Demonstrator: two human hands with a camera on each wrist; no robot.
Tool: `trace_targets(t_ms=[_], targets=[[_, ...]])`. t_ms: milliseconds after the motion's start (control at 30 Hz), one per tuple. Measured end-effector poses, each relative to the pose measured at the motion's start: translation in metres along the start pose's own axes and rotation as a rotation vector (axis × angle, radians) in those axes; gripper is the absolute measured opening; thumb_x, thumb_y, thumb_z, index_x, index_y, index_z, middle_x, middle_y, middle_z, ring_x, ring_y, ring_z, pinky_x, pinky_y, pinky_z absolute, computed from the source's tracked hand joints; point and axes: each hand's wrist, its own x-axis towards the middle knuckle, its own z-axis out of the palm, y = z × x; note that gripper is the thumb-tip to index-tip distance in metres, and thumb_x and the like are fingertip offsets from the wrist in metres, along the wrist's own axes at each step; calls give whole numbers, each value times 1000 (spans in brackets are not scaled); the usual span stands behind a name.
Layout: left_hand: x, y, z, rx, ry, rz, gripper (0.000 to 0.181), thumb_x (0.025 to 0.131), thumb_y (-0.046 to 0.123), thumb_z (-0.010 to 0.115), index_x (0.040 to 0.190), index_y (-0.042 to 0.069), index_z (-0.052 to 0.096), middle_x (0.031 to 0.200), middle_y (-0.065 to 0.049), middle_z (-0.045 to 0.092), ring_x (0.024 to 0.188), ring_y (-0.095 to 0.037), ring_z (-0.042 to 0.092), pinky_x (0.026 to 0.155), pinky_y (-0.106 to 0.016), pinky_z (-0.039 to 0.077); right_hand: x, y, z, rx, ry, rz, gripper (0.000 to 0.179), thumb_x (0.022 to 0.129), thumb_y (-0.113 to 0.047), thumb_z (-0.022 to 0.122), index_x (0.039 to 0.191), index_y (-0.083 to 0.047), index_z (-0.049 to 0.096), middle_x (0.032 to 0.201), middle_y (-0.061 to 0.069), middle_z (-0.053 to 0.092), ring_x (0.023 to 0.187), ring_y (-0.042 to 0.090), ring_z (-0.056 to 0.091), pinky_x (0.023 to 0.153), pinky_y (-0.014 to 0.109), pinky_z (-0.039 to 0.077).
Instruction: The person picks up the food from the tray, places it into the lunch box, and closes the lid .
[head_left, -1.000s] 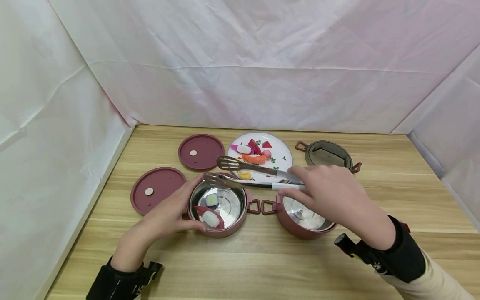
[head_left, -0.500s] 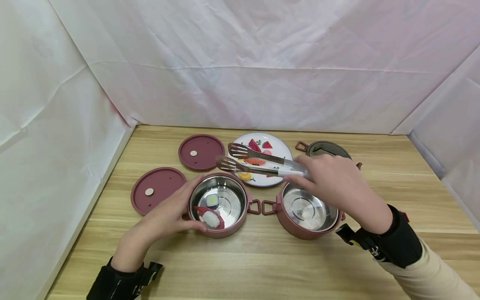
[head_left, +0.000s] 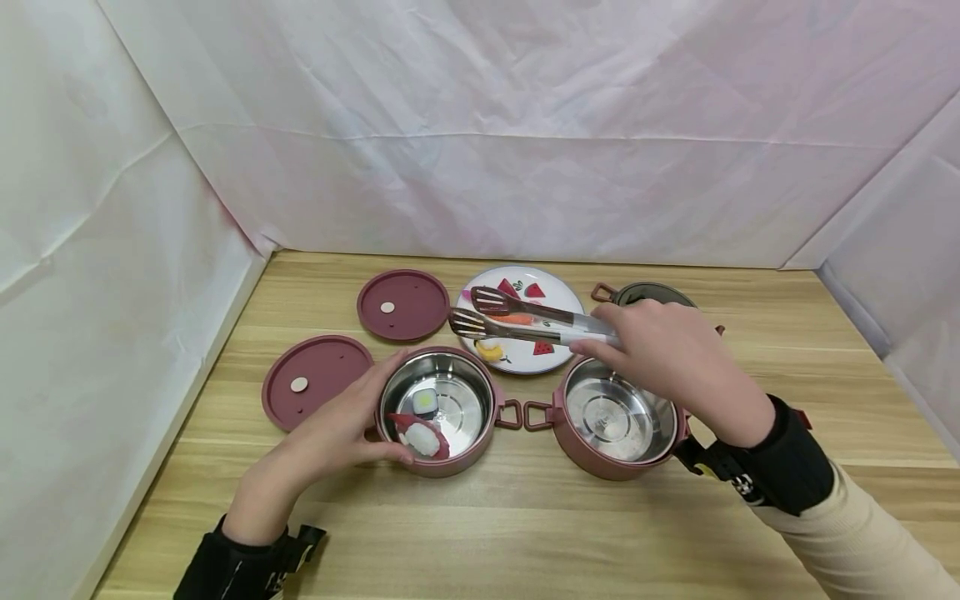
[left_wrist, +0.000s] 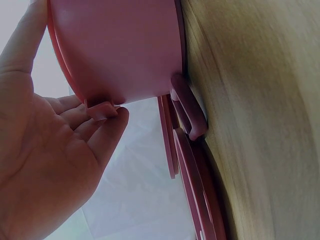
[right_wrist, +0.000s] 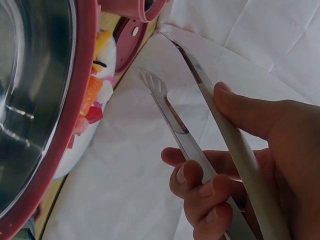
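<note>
My left hand (head_left: pixel 330 425) grips the left side of a dusty-red pot (head_left: pixel 442 469), its thumb along the near rim. In the left wrist view, fingertips bend around a side handle (left_wrist: pixel 102 110). Inside that pot lie a small sushi roll (head_left: pixel 425 402) and a red-and-white sushi piece (head_left: pixel 422 439). My right hand (head_left: pixel 663 358) holds metal tongs (head_left: pixel 517 332), their two slotted tips spread apart over the white plate (head_left: pixel 567 310). Nothing shows between the tips. An orange piece (right_wrist: pixel 91 94) and a yellow piece (right_wrist: pixel 102 42) are on the plate; the tongs partly hide its food in the head view.
A second dusty-red pot (head_left: pixel 600 468) stands to the right, handle close to the first pot's. Two dark red lids (head_left: pixel 408 312) lie at the left. A dark see-through lid (head_left: pixel 652 293) with red-brown handles sits behind my right hand. White cloth walls (head_left: pixel 480 192) border the table.
My right hand has raised the tongs from over the left pot and shifted them back and slightly right above the plate. My left hand stays on the pot.
</note>
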Motion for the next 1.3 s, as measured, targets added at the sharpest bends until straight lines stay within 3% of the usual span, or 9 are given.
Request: trace_targets(t_ms=[300,667,1300], targets=[[0,-1,0,0,4,7,117,70,54,83,159,15,18,156,-11,40,141,-32,44,111,-56,42,4,4,6,-8,-46,10,50,93,-57,61,113,-12,68,81,0,69,72,19,65,51,35,46],[0,0,0,1,5,6,117,70,55,83,159,16,18,155,-11,41,140,-31,45,111,-56,43,7,8,14,2,-82,31,45,93,-57,61,102,-14,68,75,-2,64,69,14,60,49,30,37],[-1,-1,0,0,8,7,119,69,53,85,160,17,18,156,-10,40,140,-30,45,111,-55,44,8,10,22,-26,-108,31,44,94,-58,59,96,-14,69,68,-2,58,65,15,57,51,32,41]])
